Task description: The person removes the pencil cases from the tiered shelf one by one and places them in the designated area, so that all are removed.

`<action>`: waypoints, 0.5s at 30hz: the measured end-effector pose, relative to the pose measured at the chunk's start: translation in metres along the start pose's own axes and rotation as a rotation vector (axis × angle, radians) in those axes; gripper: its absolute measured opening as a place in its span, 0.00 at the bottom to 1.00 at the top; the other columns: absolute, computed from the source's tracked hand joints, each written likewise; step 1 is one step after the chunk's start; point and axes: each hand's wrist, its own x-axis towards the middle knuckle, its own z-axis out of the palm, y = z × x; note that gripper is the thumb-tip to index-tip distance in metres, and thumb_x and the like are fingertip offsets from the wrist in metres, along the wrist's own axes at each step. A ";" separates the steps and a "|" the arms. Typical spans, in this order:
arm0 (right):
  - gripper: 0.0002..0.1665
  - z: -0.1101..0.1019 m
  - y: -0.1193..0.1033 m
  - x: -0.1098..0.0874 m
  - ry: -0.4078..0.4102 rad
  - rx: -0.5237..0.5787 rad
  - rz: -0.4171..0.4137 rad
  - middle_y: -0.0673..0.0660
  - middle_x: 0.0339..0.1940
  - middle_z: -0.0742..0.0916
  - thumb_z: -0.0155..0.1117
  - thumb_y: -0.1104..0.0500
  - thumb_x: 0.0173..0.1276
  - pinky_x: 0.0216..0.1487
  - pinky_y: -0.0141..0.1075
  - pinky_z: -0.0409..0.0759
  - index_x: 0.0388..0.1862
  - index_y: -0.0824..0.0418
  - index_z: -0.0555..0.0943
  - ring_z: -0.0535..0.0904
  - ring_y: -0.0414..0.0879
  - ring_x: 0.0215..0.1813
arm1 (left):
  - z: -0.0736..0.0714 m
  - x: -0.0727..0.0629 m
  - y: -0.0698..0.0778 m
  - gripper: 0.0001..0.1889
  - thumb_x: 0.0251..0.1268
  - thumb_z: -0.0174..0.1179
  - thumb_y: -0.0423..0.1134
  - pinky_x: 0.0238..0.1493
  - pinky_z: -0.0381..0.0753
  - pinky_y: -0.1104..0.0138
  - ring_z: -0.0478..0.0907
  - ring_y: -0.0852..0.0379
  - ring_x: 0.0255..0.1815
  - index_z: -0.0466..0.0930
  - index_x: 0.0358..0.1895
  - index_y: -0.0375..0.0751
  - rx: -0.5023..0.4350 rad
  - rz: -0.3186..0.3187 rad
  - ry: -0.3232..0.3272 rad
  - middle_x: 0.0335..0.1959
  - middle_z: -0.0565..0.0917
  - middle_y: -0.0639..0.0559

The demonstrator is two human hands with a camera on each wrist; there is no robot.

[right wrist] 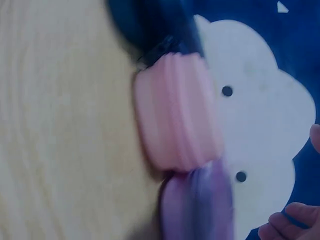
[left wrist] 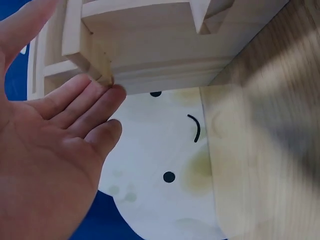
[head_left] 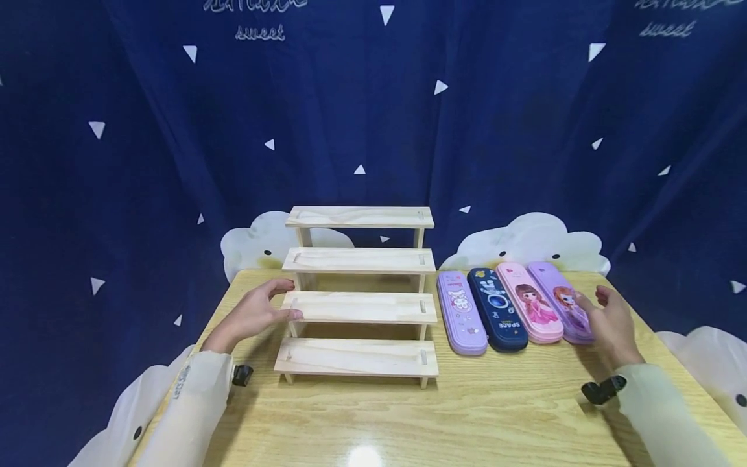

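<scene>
A stepped wooden shelf rack (head_left: 358,306) stands in the middle of the table. My left hand (head_left: 257,314) is at its left side, thumb by the end of a middle shelf. In the left wrist view this left hand (left wrist: 60,145) has its fingers loosely extended, their tips at a wooden upright. Right of the rack lie pencil cases side by side: lilac (head_left: 462,314), navy with a space print (head_left: 497,309), pink with a doll (head_left: 530,302) and purple with a doll (head_left: 557,295). My right hand (head_left: 613,324) hovers beside the purple one, fingers relaxed, holding nothing.
The wooden table (head_left: 373,421) has its back edge against a dark blue curtain (head_left: 362,97) with white triangles and cloud shapes. A black wrist camera (head_left: 604,390) sits on the right wrist, another (head_left: 242,375) on the left.
</scene>
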 end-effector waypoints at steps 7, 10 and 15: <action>0.49 -0.004 -0.026 -0.003 -0.004 0.058 -0.079 0.77 0.80 0.58 0.46 0.38 0.80 0.76 0.70 0.54 0.83 0.68 0.43 0.53 0.76 0.79 | -0.016 0.000 0.003 0.41 0.65 0.67 0.56 0.75 0.62 0.39 0.63 0.34 0.77 0.64 0.74 0.35 0.020 -0.008 0.092 0.74 0.71 0.35; 0.48 -0.006 -0.038 -0.004 -0.001 0.073 -0.123 0.75 0.81 0.57 0.46 0.39 0.80 0.77 0.70 0.51 0.83 0.65 0.42 0.51 0.75 0.80 | -0.022 0.000 0.007 0.42 0.68 0.62 0.59 0.77 0.60 0.39 0.60 0.35 0.79 0.61 0.77 0.38 0.021 -0.017 0.137 0.76 0.67 0.35; 0.46 -0.006 -0.060 -0.005 0.034 0.022 -0.247 0.75 0.80 0.58 0.48 0.42 0.80 0.76 0.71 0.50 0.84 0.63 0.45 0.52 0.76 0.80 | -0.027 0.002 0.015 0.41 0.73 0.54 0.61 0.78 0.56 0.38 0.55 0.34 0.82 0.55 0.81 0.44 0.068 0.022 0.223 0.80 0.60 0.36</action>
